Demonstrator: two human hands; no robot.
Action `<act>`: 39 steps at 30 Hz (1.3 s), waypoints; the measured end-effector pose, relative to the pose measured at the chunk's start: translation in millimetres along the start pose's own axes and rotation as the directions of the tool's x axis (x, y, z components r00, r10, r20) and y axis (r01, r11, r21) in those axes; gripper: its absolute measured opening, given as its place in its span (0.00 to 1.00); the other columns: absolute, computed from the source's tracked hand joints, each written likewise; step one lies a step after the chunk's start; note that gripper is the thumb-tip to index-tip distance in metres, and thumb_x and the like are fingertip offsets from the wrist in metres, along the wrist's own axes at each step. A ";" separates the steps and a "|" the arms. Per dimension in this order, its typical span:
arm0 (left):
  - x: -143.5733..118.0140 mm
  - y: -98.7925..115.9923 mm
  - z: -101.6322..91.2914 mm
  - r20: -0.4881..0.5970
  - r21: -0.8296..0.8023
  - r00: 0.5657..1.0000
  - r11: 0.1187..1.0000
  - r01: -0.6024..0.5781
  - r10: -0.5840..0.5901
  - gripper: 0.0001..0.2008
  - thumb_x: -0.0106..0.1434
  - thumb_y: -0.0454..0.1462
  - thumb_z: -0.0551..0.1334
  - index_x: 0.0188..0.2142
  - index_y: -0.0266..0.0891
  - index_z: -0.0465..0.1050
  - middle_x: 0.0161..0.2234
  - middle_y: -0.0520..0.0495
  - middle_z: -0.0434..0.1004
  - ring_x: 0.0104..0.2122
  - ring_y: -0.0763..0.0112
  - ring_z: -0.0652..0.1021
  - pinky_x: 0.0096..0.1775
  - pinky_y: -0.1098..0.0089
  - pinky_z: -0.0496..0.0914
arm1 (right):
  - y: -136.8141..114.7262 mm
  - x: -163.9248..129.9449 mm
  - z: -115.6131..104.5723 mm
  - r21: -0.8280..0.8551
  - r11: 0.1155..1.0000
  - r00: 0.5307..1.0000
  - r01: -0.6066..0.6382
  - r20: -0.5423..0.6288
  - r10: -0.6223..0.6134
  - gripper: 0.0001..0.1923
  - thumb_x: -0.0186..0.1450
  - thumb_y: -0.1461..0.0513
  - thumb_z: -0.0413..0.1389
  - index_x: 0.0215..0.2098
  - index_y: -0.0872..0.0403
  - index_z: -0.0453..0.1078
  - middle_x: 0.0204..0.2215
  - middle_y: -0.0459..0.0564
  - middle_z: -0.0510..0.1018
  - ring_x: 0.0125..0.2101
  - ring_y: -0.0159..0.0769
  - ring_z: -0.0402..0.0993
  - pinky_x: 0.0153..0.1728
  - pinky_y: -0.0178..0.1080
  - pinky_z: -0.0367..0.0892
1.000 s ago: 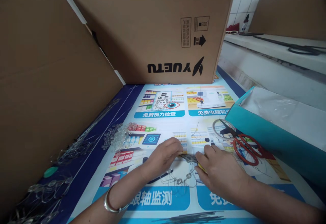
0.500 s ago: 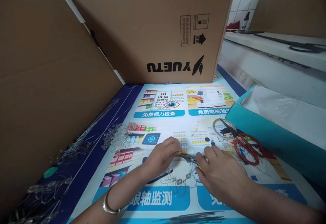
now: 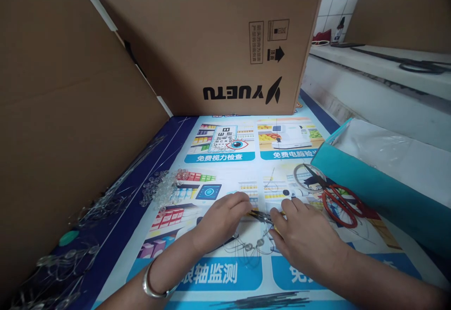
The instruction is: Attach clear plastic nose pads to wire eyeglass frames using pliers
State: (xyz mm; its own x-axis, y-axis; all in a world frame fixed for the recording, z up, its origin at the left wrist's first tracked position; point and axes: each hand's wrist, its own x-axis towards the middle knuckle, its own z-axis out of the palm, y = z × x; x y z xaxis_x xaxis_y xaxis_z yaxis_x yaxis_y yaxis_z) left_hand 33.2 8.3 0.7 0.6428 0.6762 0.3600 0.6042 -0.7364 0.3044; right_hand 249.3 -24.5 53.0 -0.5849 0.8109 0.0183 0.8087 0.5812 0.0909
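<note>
My right hand [image 3: 306, 239] grips small pliers [image 3: 261, 216] with yellow handles, their jaws pointing left. My left hand [image 3: 221, 220], a silver bangle on its wrist, pinches a thin wire at the plier tips. Below the two hands lies a bent wire piece with clear beads [image 3: 252, 246] on the printed poster [image 3: 229, 159] that covers the table.
A pile of clear beads [image 3: 158, 188] and bundles of thin wires [image 3: 105, 202] lie to the left. Red-handled scissors [image 3: 338, 199] lie to the right beside a teal bag [image 3: 380, 192]. A large cardboard box [image 3: 218, 37] stands behind, and a cardboard panel [image 3: 59, 112] is on the left.
Both hands have shifted slightly up the poster with the pliers and wire; otherwise the scene is the same.
</note>
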 end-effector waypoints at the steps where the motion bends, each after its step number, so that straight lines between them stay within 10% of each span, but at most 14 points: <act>1: 0.7 0.3 -0.7 -0.022 0.005 1.000 1.000 -0.014 0.014 0.13 0.60 0.25 0.50 0.40 0.39 0.65 0.41 0.45 0.69 0.40 0.65 0.70 0.42 0.65 0.66 | 0.4 -0.1 -1.6 0.011 1.000 1.000 0.000 0.001 0.000 0.14 0.64 0.57 0.45 0.43 0.53 0.65 0.35 0.55 0.68 0.36 0.45 0.63 0.29 0.42 0.56; 11: 4.6 0.4 -6.3 -0.048 -0.047 0.999 0.999 -0.025 0.022 0.08 0.62 0.27 0.52 0.38 0.38 0.66 0.39 0.44 0.70 0.40 0.64 0.69 0.43 0.61 0.62 | 35.4 -11.6 -31.4 0.237 0.971 0.999 0.021 0.035 -0.030 0.16 0.63 0.53 0.45 0.43 0.48 0.68 0.36 0.52 0.69 0.36 0.41 0.65 0.35 0.41 0.59; 39: 2.9 -2.3 -7.3 -0.015 -0.175 0.999 0.983 0.048 -0.052 0.07 0.65 0.31 0.50 0.38 0.38 0.66 0.37 0.44 0.70 0.39 0.66 0.69 0.42 0.65 0.63 | 35.4 14.2 2.9 0.337 0.941 0.993 -0.036 0.121 -0.006 0.15 0.63 0.53 0.47 0.42 0.48 0.69 0.33 0.49 0.69 0.36 0.38 0.68 0.32 0.36 0.56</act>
State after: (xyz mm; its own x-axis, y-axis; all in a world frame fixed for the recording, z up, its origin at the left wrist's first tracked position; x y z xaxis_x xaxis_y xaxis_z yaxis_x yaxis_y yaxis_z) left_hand 30.3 11.8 7.4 0.6036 0.7129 0.3570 0.5429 -0.6954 0.4708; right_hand 269.8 7.8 53.5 -0.5777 0.8098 -0.1025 0.8028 0.5409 -0.2508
